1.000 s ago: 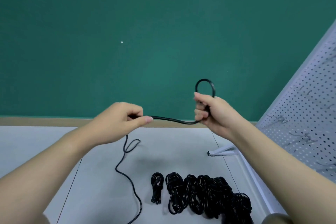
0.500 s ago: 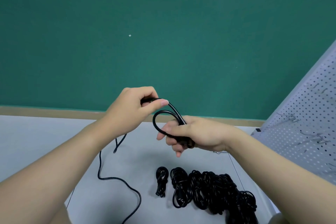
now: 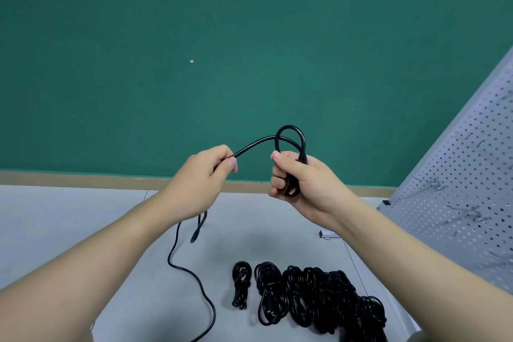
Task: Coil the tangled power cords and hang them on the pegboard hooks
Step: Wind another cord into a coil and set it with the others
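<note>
A black power cord (image 3: 256,142) runs between my two hands at chest height. My right hand (image 3: 301,180) grips a small coil of it, with loops sticking up above the fingers. My left hand (image 3: 201,175) pinches the cord a short way to the left. The rest of the cord hangs down behind my left forearm and trails over the grey table (image 3: 69,216) toward the near edge. A grey pegboard (image 3: 472,175) with metal hooks (image 3: 433,184) leans at the right.
Several coiled black cords (image 3: 313,297) lie in a row on the table below my hands, with one small bundle (image 3: 241,284) at their left. A green wall stands behind the table. The pegboard's foot (image 3: 327,234) rests on the table near my right wrist.
My hands moved apart again. The right hand rose and turned upright with another loop in its coil, and the left hand slid back along the cord to the left.
</note>
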Action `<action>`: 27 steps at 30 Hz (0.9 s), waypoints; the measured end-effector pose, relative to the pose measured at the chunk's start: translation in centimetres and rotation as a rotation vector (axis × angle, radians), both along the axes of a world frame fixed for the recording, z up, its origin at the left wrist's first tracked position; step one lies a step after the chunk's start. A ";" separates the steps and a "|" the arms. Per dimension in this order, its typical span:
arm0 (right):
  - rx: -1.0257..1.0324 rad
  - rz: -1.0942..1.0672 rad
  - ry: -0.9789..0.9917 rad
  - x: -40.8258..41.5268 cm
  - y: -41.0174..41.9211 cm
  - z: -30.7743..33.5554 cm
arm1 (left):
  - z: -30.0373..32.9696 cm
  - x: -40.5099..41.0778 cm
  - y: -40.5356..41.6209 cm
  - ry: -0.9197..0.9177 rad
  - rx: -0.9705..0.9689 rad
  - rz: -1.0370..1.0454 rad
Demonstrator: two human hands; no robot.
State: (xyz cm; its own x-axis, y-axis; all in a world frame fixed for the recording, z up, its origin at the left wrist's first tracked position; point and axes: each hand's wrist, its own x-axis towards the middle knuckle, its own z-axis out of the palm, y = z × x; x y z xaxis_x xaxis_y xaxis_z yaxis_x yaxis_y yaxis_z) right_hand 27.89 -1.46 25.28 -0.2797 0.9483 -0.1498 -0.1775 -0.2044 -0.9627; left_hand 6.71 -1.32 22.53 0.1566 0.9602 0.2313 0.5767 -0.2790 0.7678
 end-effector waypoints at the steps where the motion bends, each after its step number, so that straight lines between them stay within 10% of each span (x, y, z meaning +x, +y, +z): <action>1: 0.009 -0.004 -0.008 0.0 0.0 -0.1 | -0.1 0.3 -0.2 -0.069 -0.004 -0.025; 7: 0.077 0.060 -0.095 -0.3 -0.8 -0.1 | 1.2 3.1 -2.2 -0.454 -0.112 -0.113; 21: 0.120 0.055 -0.029 -0.8 -0.8 0.0 | 1.1 4.4 -3.1 -0.289 -0.251 -0.192; 27: -0.010 -0.162 0.167 0.5 1.1 0.7 | 0.2 3.8 -2.8 0.104 -0.190 -0.220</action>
State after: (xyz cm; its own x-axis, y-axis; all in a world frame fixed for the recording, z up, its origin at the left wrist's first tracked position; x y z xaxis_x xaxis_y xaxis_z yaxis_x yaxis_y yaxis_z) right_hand 28.36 -0.38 25.99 -0.1460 0.9815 -0.1243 -0.3654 -0.1702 -0.9152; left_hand 10.51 -4.07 22.72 0.3786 0.9253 0.0232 0.5966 -0.2631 0.7582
